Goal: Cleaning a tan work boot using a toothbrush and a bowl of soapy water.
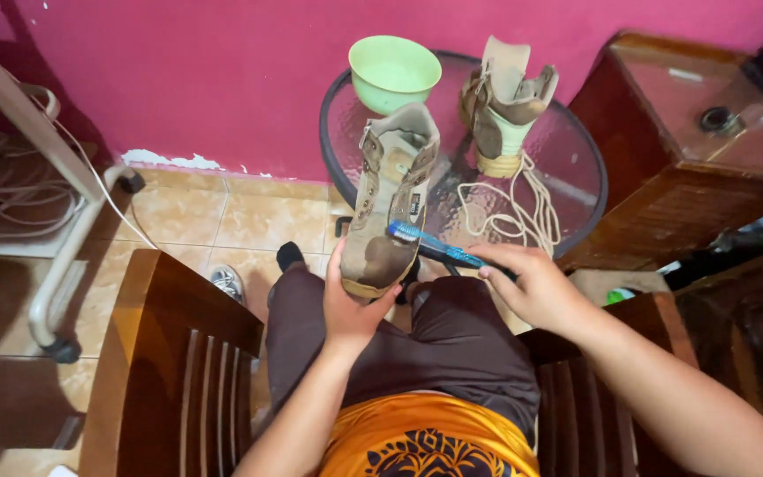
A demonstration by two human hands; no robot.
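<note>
My left hand (352,305) grips the toe of a tan boot (389,208), whose open top leans on the round glass table (567,141). My right hand (530,284) holds a blue toothbrush (434,245) with its bristle end laid across the boot's toe area. A second tan boot (503,106) stands upright at the back of the table, and loose beige laces (509,212) lie coiled in front of it. I sit with dark trousers over my lap.
A pale green bowl (394,71) sits at the table's back left. Wooden chairs (174,362) flank my legs on both sides. A dark wooden cabinet (691,141) stands at right. A white metal frame (55,194) with cords is on the tiled floor at left, below a pink wall.
</note>
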